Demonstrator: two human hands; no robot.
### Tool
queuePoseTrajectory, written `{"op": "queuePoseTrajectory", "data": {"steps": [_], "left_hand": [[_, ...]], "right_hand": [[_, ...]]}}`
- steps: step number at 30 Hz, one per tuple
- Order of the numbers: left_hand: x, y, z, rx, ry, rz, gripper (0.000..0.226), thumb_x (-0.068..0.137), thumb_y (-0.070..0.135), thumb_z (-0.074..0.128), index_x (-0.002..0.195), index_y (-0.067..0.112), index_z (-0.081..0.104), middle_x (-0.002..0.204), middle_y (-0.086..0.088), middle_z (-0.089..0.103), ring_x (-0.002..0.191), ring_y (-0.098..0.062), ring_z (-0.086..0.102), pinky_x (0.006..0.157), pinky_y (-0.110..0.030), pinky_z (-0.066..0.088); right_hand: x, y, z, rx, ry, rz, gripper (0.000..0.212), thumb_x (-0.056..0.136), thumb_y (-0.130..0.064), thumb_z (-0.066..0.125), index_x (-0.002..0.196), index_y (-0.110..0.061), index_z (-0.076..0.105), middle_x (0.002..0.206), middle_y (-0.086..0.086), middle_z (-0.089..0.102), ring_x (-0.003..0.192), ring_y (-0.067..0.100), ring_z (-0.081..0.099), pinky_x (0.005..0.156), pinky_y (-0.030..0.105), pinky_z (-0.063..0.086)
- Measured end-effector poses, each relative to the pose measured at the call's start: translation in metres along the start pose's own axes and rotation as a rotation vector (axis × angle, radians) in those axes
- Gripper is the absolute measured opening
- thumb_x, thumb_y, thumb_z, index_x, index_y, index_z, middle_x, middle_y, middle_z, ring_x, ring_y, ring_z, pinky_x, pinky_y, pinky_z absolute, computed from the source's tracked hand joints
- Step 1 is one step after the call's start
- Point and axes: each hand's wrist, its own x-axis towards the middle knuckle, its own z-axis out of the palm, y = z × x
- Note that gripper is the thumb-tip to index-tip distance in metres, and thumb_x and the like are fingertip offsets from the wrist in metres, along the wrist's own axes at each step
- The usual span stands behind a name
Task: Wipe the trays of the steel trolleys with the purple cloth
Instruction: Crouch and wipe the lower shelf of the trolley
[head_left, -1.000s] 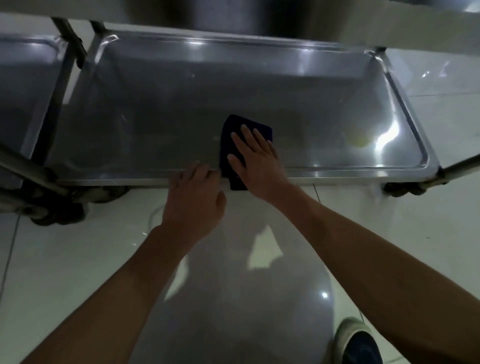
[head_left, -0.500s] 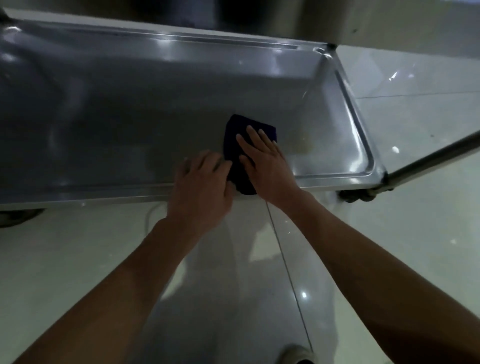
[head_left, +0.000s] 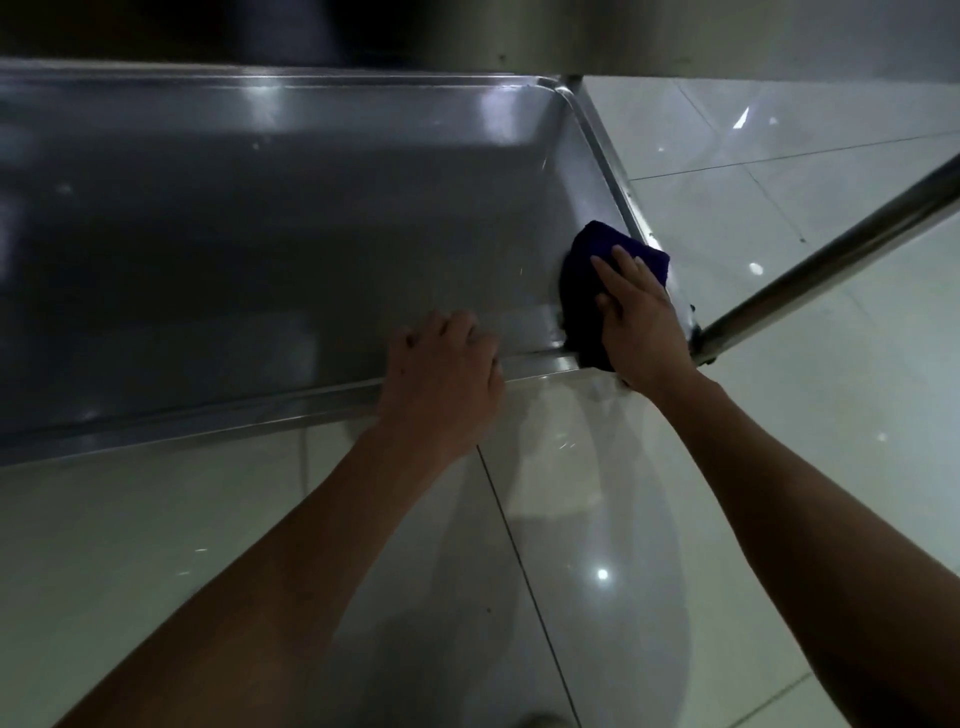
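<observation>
A steel trolley tray (head_left: 260, 234) fills the upper left and centre of the frame, above a glossy tiled floor (head_left: 156, 545). At centre, the left hand (head_left: 441, 384) rests on the tray's near rim, fingers curled over the edge. Right of it, the right hand (head_left: 641, 325) presses the purple cloth (head_left: 582, 291) with flat, straight fingers into the tray's near right corner. A steel trolley bar (head_left: 831, 254) slants to the upper right.
</observation>
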Motion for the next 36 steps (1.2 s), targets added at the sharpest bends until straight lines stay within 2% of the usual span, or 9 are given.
{"op": "queuePoseTrajectory", "data": {"steps": [5,9,14,18,21,23,27,32,36], "left_hand": [[-0.004,-0.015,-0.004,-0.081,0.009,0.064,0.036,0.096,0.041,0.044,0.125,0.028,0.06,0.134,0.004,0.053,0.123,-0.021,0.048,0.099,-0.043,0.041],[-0.027,-0.053,-0.022,-0.126,0.109,-0.019,0.04,0.091,0.033,0.054,0.129,0.023,0.062,0.134,-0.002,0.057,0.124,-0.028,0.053,0.097,-0.047,0.048],[-0.058,-0.129,-0.051,-0.007,0.116,-0.226,0.03,0.089,0.027,0.059,0.117,0.02,0.068,0.124,-0.005,0.063,0.113,-0.033,0.057,0.093,-0.048,0.047],[-0.084,-0.173,-0.061,0.031,0.085,-0.366,0.024,0.091,0.027,0.06,0.111,0.019,0.07,0.122,-0.006,0.063,0.114,-0.033,0.054,0.094,-0.046,0.045],[-0.103,-0.187,-0.056,-0.023,0.097,-0.344,0.026,0.091,0.024,0.061,0.114,0.015,0.071,0.127,-0.01,0.062,0.116,-0.035,0.055,0.093,-0.048,0.047],[-0.109,-0.189,-0.055,-0.045,0.091,-0.315,0.037,0.092,0.029,0.051,0.119,0.014,0.071,0.132,-0.01,0.061,0.117,-0.035,0.057,0.093,-0.049,0.048],[-0.107,-0.182,-0.057,0.004,0.071,-0.313,0.046,0.09,0.031,0.039,0.12,0.013,0.068,0.131,-0.008,0.06,0.116,-0.033,0.054,0.091,-0.045,0.044],[-0.097,-0.162,-0.051,0.045,0.069,-0.324,0.032,0.094,0.025,0.05,0.118,0.012,0.065,0.126,-0.007,0.059,0.115,-0.031,0.052,0.088,-0.044,0.039],[-0.074,-0.138,-0.047,0.04,0.05,-0.269,0.032,0.096,0.028,0.05,0.121,0.013,0.064,0.127,-0.006,0.058,0.116,-0.03,0.051,0.092,-0.045,0.04]], "right_hand": [[0.002,-0.009,0.003,-0.023,0.007,0.005,0.046,0.106,-0.022,0.038,0.152,-0.024,0.038,0.163,0.005,0.025,0.152,0.028,0.015,0.123,0.049,0.014],[0.004,-0.041,0.019,-0.05,-0.033,-0.043,0.047,0.106,-0.027,0.036,0.154,-0.025,0.033,0.164,0.006,0.021,0.152,0.029,0.012,0.123,0.049,0.011],[0.011,-0.121,0.06,-0.052,-0.112,-0.128,0.052,0.106,-0.036,0.033,0.156,-0.032,0.022,0.167,0.0,0.009,0.153,0.024,0.001,0.123,0.046,0.001],[0.012,-0.199,0.096,-0.068,-0.208,-0.284,0.055,0.106,-0.042,0.025,0.158,-0.032,0.013,0.167,-0.001,0.0,0.153,0.025,-0.005,0.121,0.048,-0.003],[0.007,-0.25,0.118,-0.085,-0.272,-0.416,0.056,0.105,-0.045,0.022,0.158,-0.032,0.009,0.167,-0.001,-0.005,0.153,0.025,-0.009,0.121,0.049,-0.004],[0.004,-0.269,0.125,-0.091,-0.292,-0.474,0.058,0.104,-0.048,0.021,0.158,-0.032,0.008,0.167,-0.001,-0.005,0.153,0.025,-0.009,0.121,0.049,-0.004],[0.002,-0.271,0.127,-0.073,-0.283,-0.503,0.06,0.103,-0.052,0.022,0.158,-0.031,0.01,0.167,-0.001,-0.004,0.153,0.025,-0.007,0.121,0.047,-0.004],[0.006,-0.252,0.12,-0.076,-0.249,-0.511,0.058,0.105,-0.046,0.021,0.159,-0.028,0.009,0.167,-0.001,-0.003,0.153,0.025,-0.006,0.121,0.045,-0.003],[0.014,-0.215,0.105,-0.068,-0.232,-0.451,0.057,0.106,-0.045,0.021,0.159,-0.029,0.008,0.167,-0.002,-0.004,0.153,0.024,-0.006,0.121,0.045,-0.002]]}}
